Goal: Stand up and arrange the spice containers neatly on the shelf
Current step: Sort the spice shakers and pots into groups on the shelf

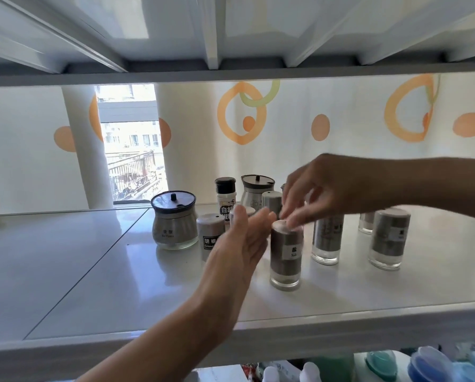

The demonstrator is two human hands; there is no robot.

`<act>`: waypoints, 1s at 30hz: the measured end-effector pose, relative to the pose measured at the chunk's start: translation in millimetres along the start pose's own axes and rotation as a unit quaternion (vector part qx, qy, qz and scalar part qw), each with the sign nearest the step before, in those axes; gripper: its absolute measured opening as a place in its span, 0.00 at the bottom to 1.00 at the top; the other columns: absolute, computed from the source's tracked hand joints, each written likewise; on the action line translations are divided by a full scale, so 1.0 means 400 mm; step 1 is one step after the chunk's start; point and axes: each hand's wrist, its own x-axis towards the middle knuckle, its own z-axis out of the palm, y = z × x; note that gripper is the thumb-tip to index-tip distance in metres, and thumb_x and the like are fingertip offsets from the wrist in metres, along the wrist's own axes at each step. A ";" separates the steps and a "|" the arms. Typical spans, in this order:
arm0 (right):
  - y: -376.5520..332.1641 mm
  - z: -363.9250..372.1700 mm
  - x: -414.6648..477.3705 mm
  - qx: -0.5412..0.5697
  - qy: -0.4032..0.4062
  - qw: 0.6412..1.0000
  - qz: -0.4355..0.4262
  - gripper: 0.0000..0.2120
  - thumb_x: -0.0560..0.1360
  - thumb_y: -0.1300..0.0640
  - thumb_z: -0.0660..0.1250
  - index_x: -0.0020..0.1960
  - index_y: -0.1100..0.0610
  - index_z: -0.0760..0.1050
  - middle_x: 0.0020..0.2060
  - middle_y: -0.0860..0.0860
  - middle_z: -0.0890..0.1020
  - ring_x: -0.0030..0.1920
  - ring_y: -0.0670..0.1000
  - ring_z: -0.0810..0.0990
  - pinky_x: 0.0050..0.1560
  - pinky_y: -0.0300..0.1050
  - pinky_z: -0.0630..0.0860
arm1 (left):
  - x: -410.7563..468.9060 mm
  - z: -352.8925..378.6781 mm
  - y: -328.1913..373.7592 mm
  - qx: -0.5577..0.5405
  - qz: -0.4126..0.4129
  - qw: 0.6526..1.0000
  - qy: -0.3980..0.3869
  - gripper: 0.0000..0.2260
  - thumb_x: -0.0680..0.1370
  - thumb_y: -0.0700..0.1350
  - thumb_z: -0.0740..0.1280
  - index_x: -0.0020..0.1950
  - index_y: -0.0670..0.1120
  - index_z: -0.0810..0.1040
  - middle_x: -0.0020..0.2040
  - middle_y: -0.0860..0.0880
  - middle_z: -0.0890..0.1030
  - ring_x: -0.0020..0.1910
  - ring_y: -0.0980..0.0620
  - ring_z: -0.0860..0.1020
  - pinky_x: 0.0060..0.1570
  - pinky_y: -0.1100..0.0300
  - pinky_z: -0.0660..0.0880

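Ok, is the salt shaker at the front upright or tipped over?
Upright. The salt shaker stands on its clear base on the shelf; the right hand pinches its cap.

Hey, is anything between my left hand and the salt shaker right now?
Nothing visible. The open left hand is just left of the salt shaker, no container between them. The right hand pinches its cap from above. The pepper shaker stands behind the left hand, outside the gap.

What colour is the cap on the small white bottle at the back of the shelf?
The cap is black; the head view shows it.
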 end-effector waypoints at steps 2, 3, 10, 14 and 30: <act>0.004 -0.051 -0.006 0.016 0.050 0.999 0.007 0.20 0.64 0.37 0.63 0.47 0.46 0.83 0.44 0.42 0.84 0.45 0.39 0.80 0.46 0.37 0.77 | 0.013 0.004 0.038 -0.009 0.019 1.000 -0.007 0.31 0.71 0.63 0.51 0.65 0.47 0.73 0.65 0.53 0.78 0.65 0.58 0.75 0.72 0.57 0.63; 0.015 -0.076 -0.012 0.021 0.079 0.996 0.020 0.21 0.64 0.37 0.62 0.48 0.48 0.84 0.44 0.41 0.84 0.44 0.38 0.81 0.46 0.36 0.78 | 0.021 0.007 0.061 -0.018 0.028 0.999 -0.013 0.31 0.71 0.63 0.52 0.65 0.47 0.74 0.65 0.53 0.78 0.65 0.58 0.75 0.71 0.57 0.63; 0.131 -0.088 -0.050 -0.018 0.006 0.992 0.128 0.19 0.63 0.44 0.72 0.53 0.45 0.81 0.36 0.29 0.81 0.44 0.32 0.80 0.47 0.34 0.76 | 0.101 0.096 0.143 0.044 -0.022 0.996 -0.071 0.29 0.80 0.61 0.48 0.69 0.41 0.71 0.67 0.44 0.76 0.67 0.49 0.74 0.70 0.54 0.66; 0.156 -0.047 -0.051 0.016 -0.028 0.990 0.139 0.16 0.66 0.52 0.75 0.53 0.43 0.81 0.38 0.32 0.83 0.45 0.35 0.81 0.47 0.33 0.74 | 0.156 0.139 0.145 0.187 -0.061 0.979 -0.058 0.28 0.80 0.60 0.49 0.59 0.39 0.77 0.59 0.42 0.81 0.59 0.47 0.79 0.66 0.53 0.71; 0.158 0.000 -0.049 0.015 0.027 0.993 0.112 0.07 0.63 0.57 0.78 0.41 0.51 0.84 0.36 0.48 0.86 0.37 0.43 0.81 0.47 0.45 0.78 | 0.224 0.158 0.110 0.348 -0.114 0.926 -0.088 0.30 0.80 0.62 0.50 0.55 0.39 0.78 0.56 0.40 0.82 0.57 0.44 0.80 0.60 0.53 0.75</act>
